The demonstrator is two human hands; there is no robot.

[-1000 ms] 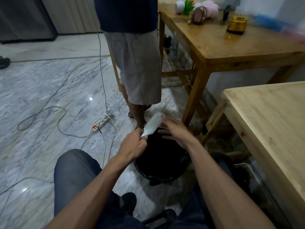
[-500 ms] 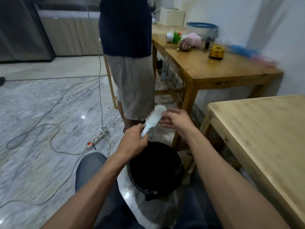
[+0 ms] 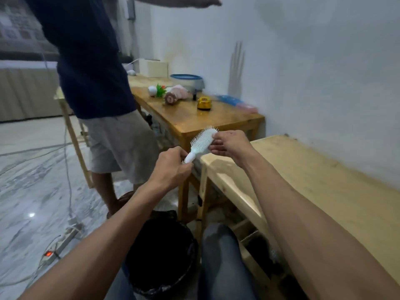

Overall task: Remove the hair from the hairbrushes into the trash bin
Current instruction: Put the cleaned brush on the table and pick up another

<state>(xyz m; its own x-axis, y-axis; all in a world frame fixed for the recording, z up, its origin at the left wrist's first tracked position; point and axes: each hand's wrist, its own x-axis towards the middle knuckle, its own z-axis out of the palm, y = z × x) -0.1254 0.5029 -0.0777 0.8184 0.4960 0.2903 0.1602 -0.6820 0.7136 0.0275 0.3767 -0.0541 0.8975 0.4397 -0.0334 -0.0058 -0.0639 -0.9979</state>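
A white hairbrush point(image 3: 202, 142) is held in the air, bristles facing up and left. My left hand point(image 3: 172, 168) grips its handle. My right hand point(image 3: 230, 142) pinches the far end of the brush head with its fingertips. No hair shows on the bristles at this size. The black-lined trash bin point(image 3: 162, 254) stands on the floor between my knees, well below the brush. Both hands sit over the near corner of a light wooden table point(image 3: 313, 180).
A person in a dark shirt and grey shorts point(image 3: 104, 100) stands close on the left, arm stretched overhead. A darker wooden table point(image 3: 194, 120) behind holds toys, a yellow object and a blue-lidded bowl. A power strip point(image 3: 62, 241) and cables lie on the marble floor.
Both hands have lifted the brush up and away from the bin toward the light table. My view has tilted upward. The right hand has shifted to the tip of the brush head.
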